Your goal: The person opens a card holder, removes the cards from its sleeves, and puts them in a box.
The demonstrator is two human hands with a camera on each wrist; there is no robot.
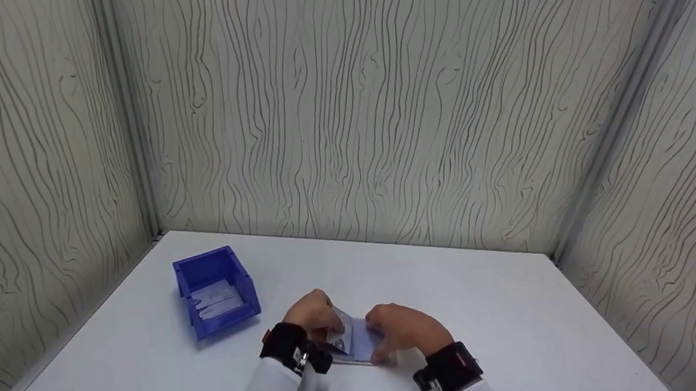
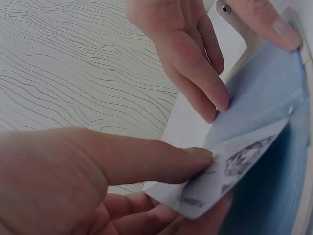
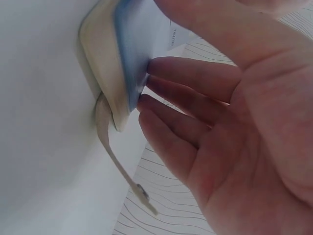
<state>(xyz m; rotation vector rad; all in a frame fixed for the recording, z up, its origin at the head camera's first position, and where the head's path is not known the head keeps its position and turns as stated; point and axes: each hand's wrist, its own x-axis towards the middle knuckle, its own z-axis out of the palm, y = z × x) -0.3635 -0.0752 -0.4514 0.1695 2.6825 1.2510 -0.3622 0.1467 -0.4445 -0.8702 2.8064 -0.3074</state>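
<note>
An opened card holder (image 1: pixel 364 339) with pale blue clear sleeves (image 2: pixel 264 78) and a beige cover (image 3: pixel 102 44) lies on the white table between the hands. My left hand (image 1: pixel 311 312) pinches a white card (image 2: pixel 230 169) with a grey picture, thumb on top and fingers beneath. The card is tilted over the sleeves and overlaps them in the left wrist view. My right hand (image 1: pixel 409 328) spans the holder's other side, its thumb (image 2: pixel 286 34) on the near edge and its fingertips (image 3: pixel 151 66) against the far edge. A beige strap (image 3: pixel 115 159) with a metal snap sticks out from the cover.
On the table's left side stands a blue bin (image 1: pixel 229 321) with several white cards or papers (image 1: pixel 216 299) in it. Wood-patterned panels (image 1: pixel 343 111) rise behind the white table (image 1: pixel 513 330) and at both sides.
</note>
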